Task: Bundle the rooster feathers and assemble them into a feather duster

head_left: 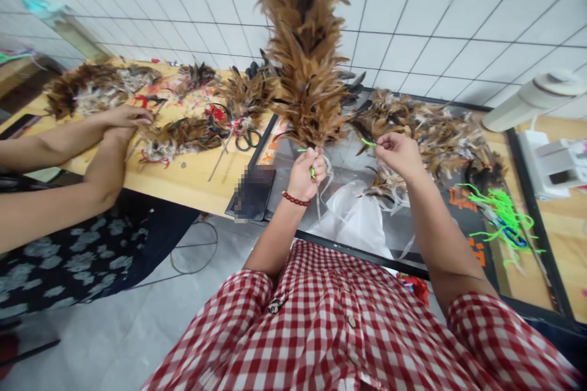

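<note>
Over black-framed panel [533, 208], left part: feather duster [312, 61], roughly upright.
L hand [308, 177]: closed round stick [318, 206], just under plumes [305, 101].
R hand [398, 154]: pinching green cord [368, 142] btwn fingertips, over same panel.
Stick: prob. light & stiff; best place to hold.
Plumes: prob. soft, easily bent; bushy, brown w/ blackish bits.

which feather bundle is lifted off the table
The tall brown feather bundle whose stick the camera wearer's left hand grips; it rises before the tiled wall, while the other bundles lie on the work surfaces.
</note>
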Tool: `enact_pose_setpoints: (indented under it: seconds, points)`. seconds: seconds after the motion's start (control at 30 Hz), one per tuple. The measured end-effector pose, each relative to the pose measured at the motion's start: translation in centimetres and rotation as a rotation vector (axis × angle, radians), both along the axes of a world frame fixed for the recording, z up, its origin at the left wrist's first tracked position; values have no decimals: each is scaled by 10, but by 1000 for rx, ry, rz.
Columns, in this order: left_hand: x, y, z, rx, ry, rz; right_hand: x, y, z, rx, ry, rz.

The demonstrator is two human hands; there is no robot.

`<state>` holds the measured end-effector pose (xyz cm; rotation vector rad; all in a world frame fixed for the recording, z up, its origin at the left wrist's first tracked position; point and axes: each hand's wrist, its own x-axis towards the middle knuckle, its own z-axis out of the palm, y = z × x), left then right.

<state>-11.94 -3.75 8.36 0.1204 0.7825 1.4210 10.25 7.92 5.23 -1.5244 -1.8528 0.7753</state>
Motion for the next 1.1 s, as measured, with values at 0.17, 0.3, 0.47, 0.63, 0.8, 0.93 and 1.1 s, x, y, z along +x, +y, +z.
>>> enact_pose_setpoints:
  seconds: [0.17,0.3,0.47,0.63,0.8,0.93,1.1]
  points:
    - [-10,1,1,29,22,66,41,-4,5,-135,528,-103]
    - [1,9,-1,42,64,101,29,-27,8,-374,930,-42]
    - [34,19,-5,0,94,10,-40,-61,13,-516,1118,13]
    - [49,24,-12,-59,120,59,-86,-77,14,-382,1073,-5]
    - [44,24,-20,-32,118,57,-90,-78,4,-402,1043,-85]
    - [44,22,-23,-5,127,-26,-87,-77,0,-478,1069,-104]
    - [48,19,-24,28,187,-71,-84,-76,-1,-474,1046,-174]
